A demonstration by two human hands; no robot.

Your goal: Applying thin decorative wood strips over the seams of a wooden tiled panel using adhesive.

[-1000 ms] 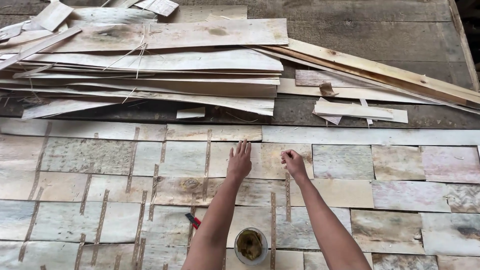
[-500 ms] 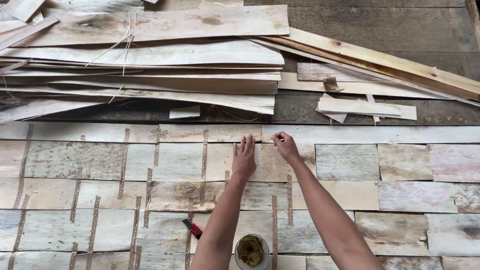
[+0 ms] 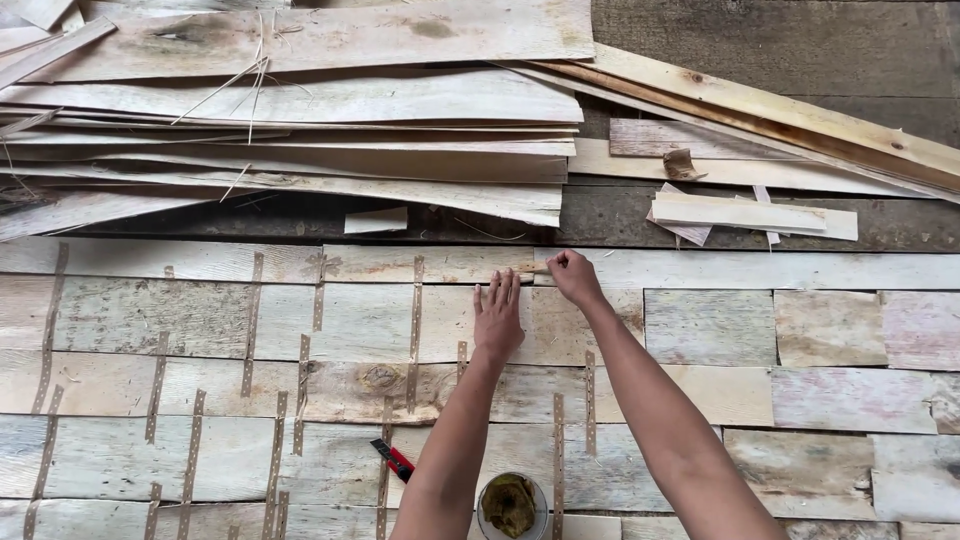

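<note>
1. Head view, looking straight down: the left hand (image 3: pixel 498 320) lies flat, palm down, fingers straight and together, pressing on a pale veneer sheet (image 3: pixel 470 322) in the patchwork of thin wood pieces spread across the surface.
2. Its grip is fully open, and it has hold of nothing, only pressing.
3. The right hand (image 3: pixel 572 274) sits just beside it, up and to the right, with the fingers curled in tight.
4. That grip is pinched on the end of a brown tape strip (image 3: pixel 505 268), which runs leftwards along the seam at the top edge of the sheet.
5. More brown tape strips (image 3: pixel 416 320) cross the seams all over the left half of the patchwork; the right half shows bare joints.
6. Near the bottom edge, between the two forearms, stands a small round pot (image 3: pixel 511 503) with greenish-brown contents.
7. Just left of the left forearm lies a red and black cutter (image 3: pixel 394 460).
8. Beyond the patchwork, a stack of long veneer sheets (image 3: pixel 300 130) fills the top left, with wooden offcuts (image 3: pixel 740 210) to its right on dark planks.
</note>
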